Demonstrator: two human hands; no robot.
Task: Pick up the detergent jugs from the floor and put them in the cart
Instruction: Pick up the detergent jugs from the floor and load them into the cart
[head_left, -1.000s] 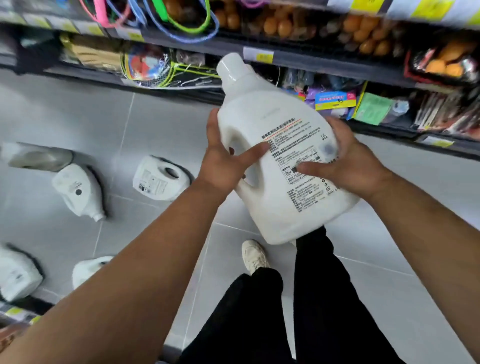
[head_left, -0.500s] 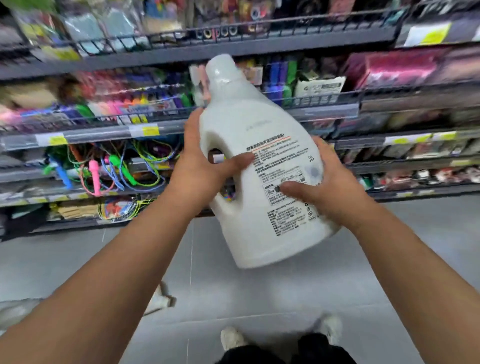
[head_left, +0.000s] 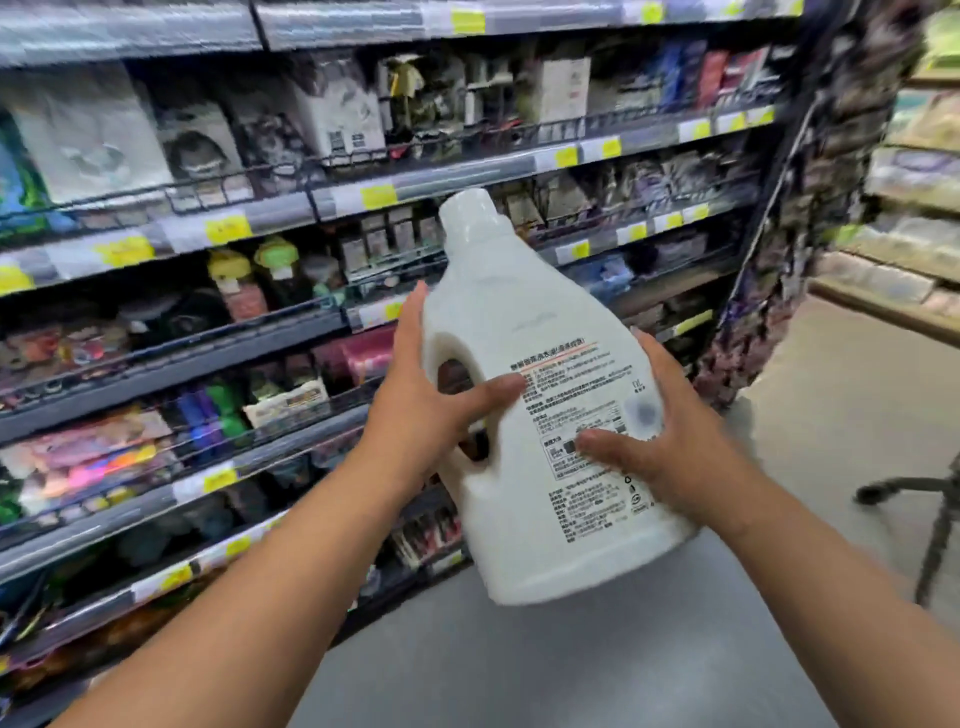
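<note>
Both hands clasp a white detergent jug (head_left: 545, 415) at chest height in a shop aisle, the bottle tilted with its capped neck pointing up and away toward the shelves (head_left: 311, 197). The left hand (head_left: 431, 410) wraps the handle side, fingers behind the bottle and the thumb laid across the front beside the handle opening; the right hand (head_left: 670, 447) presses the opposite flank, its thumb resting on the printed back label. Neither hand is spread free: each is closed around the jug, which hangs clear of the floor (head_left: 571, 649) and touches nothing else.

Stocked shelving fills the left and centre of the view, blurred by camera motion. At the right edge of the floor stands a dark metal frame (head_left: 935, 525) with what looks like a wheeled foot; whether it belongs to the cart cannot be told, and no cart basket is in view.

As for progress, this jug appears to be lifted and in transit, its placement not yet made. No other jugs show on the visible stretch of floor, so how many remain to be collected, or already sit in the cart, cannot be judged from this view.
</note>
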